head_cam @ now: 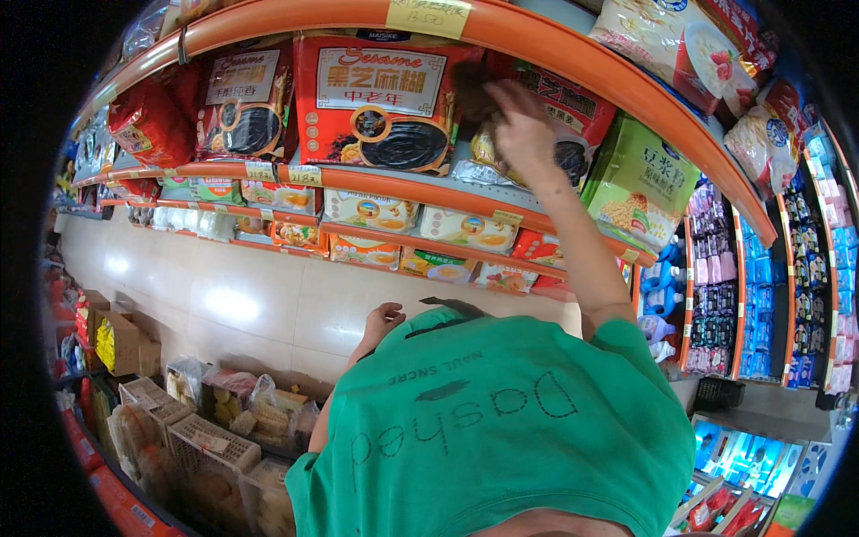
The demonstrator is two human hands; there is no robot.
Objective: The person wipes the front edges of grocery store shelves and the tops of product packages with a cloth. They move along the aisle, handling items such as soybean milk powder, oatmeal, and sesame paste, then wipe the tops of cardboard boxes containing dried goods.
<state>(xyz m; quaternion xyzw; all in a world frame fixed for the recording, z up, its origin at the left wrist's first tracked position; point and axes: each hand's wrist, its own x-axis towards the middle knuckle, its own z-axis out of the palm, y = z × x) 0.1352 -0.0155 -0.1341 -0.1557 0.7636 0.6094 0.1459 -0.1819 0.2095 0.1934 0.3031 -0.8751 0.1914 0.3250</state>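
Observation:
My right hand (527, 127) reaches onto an orange-edged store shelf. It is blurred and grips a dark brown bundle, seemingly a cloth (473, 90), against the packs there. Behind and below it stand a red bag of black sesame paste (570, 114) and a small clear-and-yellow packet (484, 151). To its left is a large red sesame paste bag (382, 87); to its right, a green soybean milk powder bag (641, 178) leans. My left hand (384, 323) hangs low by my green shirt (503, 416), its fingers loosely curled, with nothing visible in them.
Overhead runs an orange shelf rail (322, 21) with a price tag. Lower shelves hold boxed and bagged foods (369, 211). Behind me on the tiled floor (268, 282) stand white plastic baskets (211, 440) and cartons (124, 346). Shelves of bottles and packs (711, 268) line the right.

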